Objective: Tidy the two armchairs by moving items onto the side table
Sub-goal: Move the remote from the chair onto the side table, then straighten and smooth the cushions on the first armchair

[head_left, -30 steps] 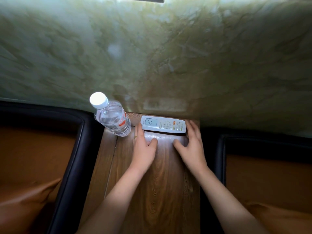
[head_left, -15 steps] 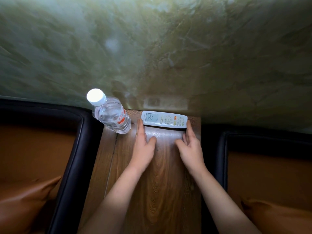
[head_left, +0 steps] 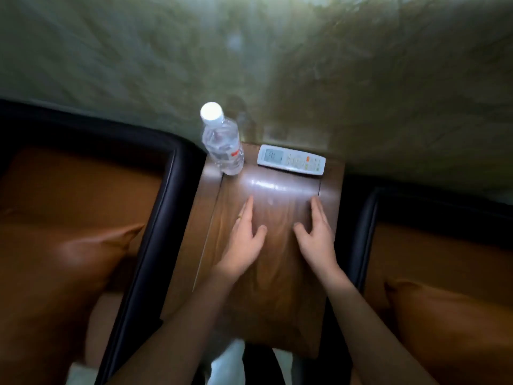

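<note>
Left hand (head_left: 245, 240) and right hand (head_left: 316, 237) flat over the counter (head_left: 272, 301), grip spread, nothing held; remote (head_left: 291, 163) and bottle (head_left: 222, 143) sit just beyond.

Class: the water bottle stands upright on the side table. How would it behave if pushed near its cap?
The bottle is tall and narrow, so it would probably tip. Its round body would likely roll once down. It stands near the table edge, so it might fall off.
</note>
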Tool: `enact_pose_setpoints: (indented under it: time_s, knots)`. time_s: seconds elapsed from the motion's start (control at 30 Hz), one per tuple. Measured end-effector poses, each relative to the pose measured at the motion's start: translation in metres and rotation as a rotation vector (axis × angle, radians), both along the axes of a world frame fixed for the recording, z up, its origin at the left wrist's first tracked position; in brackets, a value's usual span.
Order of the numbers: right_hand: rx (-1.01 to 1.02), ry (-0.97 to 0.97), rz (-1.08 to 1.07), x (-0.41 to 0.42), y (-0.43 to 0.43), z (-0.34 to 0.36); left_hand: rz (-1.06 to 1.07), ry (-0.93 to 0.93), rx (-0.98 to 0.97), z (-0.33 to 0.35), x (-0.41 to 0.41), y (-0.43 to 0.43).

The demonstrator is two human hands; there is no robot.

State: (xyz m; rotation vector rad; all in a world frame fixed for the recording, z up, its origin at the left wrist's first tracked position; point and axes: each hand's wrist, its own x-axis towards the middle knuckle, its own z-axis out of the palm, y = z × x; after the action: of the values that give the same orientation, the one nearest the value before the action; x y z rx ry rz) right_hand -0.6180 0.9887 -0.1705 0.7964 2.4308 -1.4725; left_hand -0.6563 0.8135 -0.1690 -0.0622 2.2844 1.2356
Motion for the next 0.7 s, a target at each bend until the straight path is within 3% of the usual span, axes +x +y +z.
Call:
enact_pose_setpoints:
  time_s: [0.13,0.23,0.47,0.6,0.7]
  knots:
    - [-0.010,-0.100,0.225,0.031,-0.046,0.019,0.061,-0.055,-0.059,0.030,0.055,-0.048]
    - [-0.045,-0.183,0.280,0.052,-0.086,0.030,0.046,-0.098,-0.068,0.049,0.103,-0.100]
    - [-0.073,-0.134,0.392,0.113,-0.202,0.062,0.158,-0.148,-0.162,0.082,0.217,-0.254]
    - [-0.016,-0.113,0.602,0.165,-0.289,0.091,0.292,-0.093,-0.153,0.105,0.273,-0.343]
    - [-0.019,-0.125,0.600,0.228,-0.362,0.111,0.316,-0.041,-0.120,0.118,0.319,-0.413]
